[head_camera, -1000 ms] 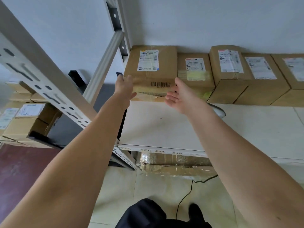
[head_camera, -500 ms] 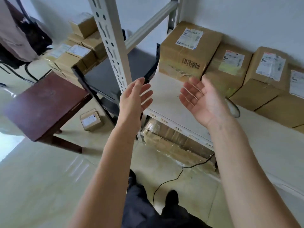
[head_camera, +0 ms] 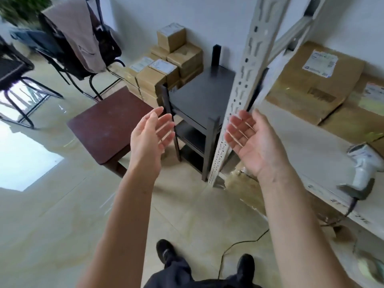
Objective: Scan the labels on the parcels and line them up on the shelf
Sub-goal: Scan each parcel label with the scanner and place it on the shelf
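From the head camera, both hands are raised in mid-air with palms turned toward each other. The left hand [head_camera: 150,135] is spread wide, fingers straight and slightly fanned, holding nothing and touching nothing. The right hand [head_camera: 249,142] is likewise wide, fingers straight, palm up and inward, empty.

Between and behind the hands stands the perforated grey upright [head_camera: 239,96] of the shelf [head_camera: 307,146]; the right hand's fingertips appear in front of it, though whether they touch cannot be told. A black side table [head_camera: 202,94] stands just left of the upright, and a dark red stool [head_camera: 110,123] sits beside that, behind the left hand. A black chair [head_camera: 83,50] with a garment draped over it stands farther left. A white handheld scanner [head_camera: 363,165] rests at the shelf's front edge, its cable trailing to the tiled floor.

On the shelf, well apart from both hands, the large parcel [head_camera: 313,80] lies flat against the back wall at the shelf's left end, white label facing up, its long axis running along the wall. A 2nd parcel [head_camera: 367,100] sits touching its right side. A stack of small parcels [head_camera: 164,73] stands on the floor against the wall, behind the side table and stool.
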